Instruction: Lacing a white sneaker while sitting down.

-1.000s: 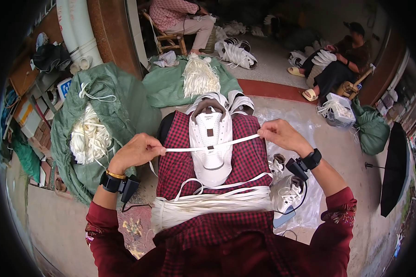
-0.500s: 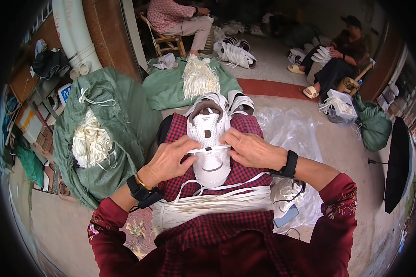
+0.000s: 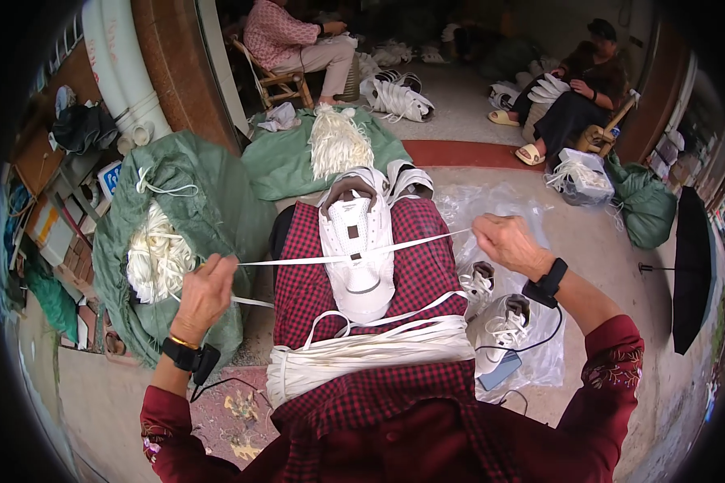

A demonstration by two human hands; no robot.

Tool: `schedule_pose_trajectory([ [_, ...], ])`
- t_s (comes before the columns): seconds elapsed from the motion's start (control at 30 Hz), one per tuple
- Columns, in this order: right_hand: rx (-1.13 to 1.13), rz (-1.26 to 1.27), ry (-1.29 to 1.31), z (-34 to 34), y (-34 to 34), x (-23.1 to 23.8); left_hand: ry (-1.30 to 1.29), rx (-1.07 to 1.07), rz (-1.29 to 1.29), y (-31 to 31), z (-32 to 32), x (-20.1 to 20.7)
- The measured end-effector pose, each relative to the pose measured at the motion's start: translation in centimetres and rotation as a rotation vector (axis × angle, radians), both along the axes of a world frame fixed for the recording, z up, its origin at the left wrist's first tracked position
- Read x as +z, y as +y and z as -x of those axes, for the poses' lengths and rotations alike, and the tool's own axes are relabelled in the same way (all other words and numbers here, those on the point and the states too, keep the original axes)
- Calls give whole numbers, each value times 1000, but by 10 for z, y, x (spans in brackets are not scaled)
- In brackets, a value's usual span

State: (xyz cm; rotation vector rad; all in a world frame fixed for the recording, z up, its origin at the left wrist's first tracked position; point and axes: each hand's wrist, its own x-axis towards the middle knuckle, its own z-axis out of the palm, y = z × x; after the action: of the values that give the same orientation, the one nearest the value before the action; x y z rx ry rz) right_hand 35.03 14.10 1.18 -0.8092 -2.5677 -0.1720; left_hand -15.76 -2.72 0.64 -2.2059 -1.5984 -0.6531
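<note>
Left hand (image 3: 208, 296): fingers closed on one end of a flat white lace (image 3: 290, 262). Right hand (image 3: 511, 241): fingers closed on the other end; hands well apart, lace drawn nearly straight between them. Beneath it, one white shoe (image 3: 362, 278), sole down on the lap, toe toward the wearer, the lace crossing low on the tongue; whether it runs through eyelets is too small to tell. Condition, as judged: lacing barely begun, one crossing present, the tongue above it bare and the upper rows unlaced. Lap: red-and-black checked apron (image 3: 296, 310), with a bundle of white laces (image 3: 370, 364) laid across it, ample for further shoes. Beyond the toe-to-heel line: another white shoe (image 3: 412, 182), lacing unclear. Right side, on clear plastic sheeting (image 3: 546, 354): a white shoe (image 3: 505, 324), apparently laced, and a second, smaller in view (image 3: 478, 283). Left side: green sack (image 3: 221, 189) holding a heap of laces (image 3: 159, 256). Farther out: two seated co-workers (image 3: 286, 36) (image 3: 592, 76), the right-hand one with white pieces on the lap.
</note>
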Motion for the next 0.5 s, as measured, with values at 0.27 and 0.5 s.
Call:
schedule_pose_trajectory([
  [0.27,-511,4,24,-167,-11,14,-99,555,-56,-120,146,7],
  [0.5,-800,-156,-8,-268,-27,24,-44,734,-128,-182,229,3],
])
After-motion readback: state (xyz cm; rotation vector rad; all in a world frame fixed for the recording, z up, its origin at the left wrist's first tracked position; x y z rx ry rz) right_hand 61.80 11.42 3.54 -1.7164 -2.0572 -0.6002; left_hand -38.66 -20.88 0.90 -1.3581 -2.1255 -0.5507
